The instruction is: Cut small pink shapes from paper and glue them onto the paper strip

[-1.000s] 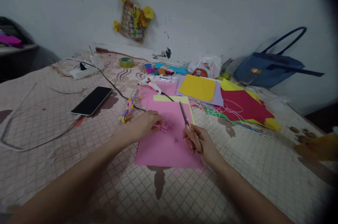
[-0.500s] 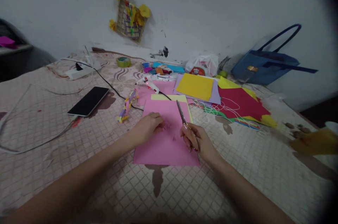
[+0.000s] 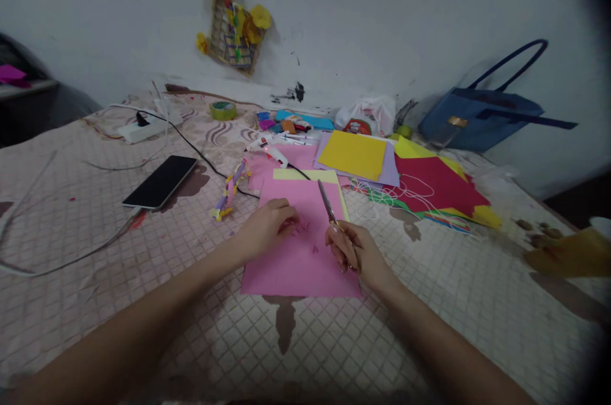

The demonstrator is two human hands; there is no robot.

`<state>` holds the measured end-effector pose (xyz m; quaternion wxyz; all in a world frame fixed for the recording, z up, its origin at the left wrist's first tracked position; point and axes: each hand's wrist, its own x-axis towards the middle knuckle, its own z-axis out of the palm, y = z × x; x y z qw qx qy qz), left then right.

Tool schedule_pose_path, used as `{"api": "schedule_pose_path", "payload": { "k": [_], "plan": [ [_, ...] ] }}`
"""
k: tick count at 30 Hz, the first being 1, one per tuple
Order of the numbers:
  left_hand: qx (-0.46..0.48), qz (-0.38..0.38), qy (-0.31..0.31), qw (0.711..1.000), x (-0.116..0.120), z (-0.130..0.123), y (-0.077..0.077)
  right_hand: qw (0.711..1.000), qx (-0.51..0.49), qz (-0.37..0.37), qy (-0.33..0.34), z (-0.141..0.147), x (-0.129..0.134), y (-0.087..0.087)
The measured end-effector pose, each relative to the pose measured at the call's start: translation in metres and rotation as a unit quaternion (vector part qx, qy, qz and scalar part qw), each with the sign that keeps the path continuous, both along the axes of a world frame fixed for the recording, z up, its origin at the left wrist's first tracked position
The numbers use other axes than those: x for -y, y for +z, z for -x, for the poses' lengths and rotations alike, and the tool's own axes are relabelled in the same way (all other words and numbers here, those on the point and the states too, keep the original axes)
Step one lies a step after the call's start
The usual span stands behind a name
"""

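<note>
A sheet of pink paper [image 3: 296, 274] lies on the cloth in front of me, with a pale yellow sheet [image 3: 305, 174] showing behind its top edge. Small cut pink scraps [image 3: 315, 247] rest on it. My left hand [image 3: 270, 225] is over the sheet's left part, fingers curled together beside the scraps; whatever is in them is too small or hidden to make out. Over the right edge of the paper, my right hand [image 3: 356, 249] grips scissors [image 3: 327, 202] by the handles. Their blades are closed and point away from me.
A glue gun [image 3: 267, 151] with a black cord lies behind the paper. Left are a phone [image 3: 161, 183], a power strip [image 3: 147, 128] and a twisted paper piece [image 3: 229, 190]. To the right are coloured sheets [image 3: 353, 155], tangled white string [image 3: 391, 195] and a blue bag [image 3: 482, 118].
My left hand has shifted slightly up, its fingers lifting a little near the scraps. My right hand and the scissors have stayed nearly where they were.
</note>
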<state>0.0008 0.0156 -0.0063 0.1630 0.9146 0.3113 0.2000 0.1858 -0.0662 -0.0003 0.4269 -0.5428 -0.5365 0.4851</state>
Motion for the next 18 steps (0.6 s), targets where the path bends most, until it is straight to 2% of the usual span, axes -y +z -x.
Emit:
{"api": "schedule_pose_path", "payload": {
  "k": [9, 18],
  "plan": [
    [0.004, -0.04, 0.09, 0.995, 0.008, -0.017, -0.018, 1.0, 0.011, 0.001, -0.001, 0.003, 0.0, 0.001],
    [0.062, -0.059, 0.073, 0.994, 0.012, -0.014, -0.005, 0.999, 0.007, -0.007, -0.039, 0.002, -0.002, 0.004]
  ]
}}
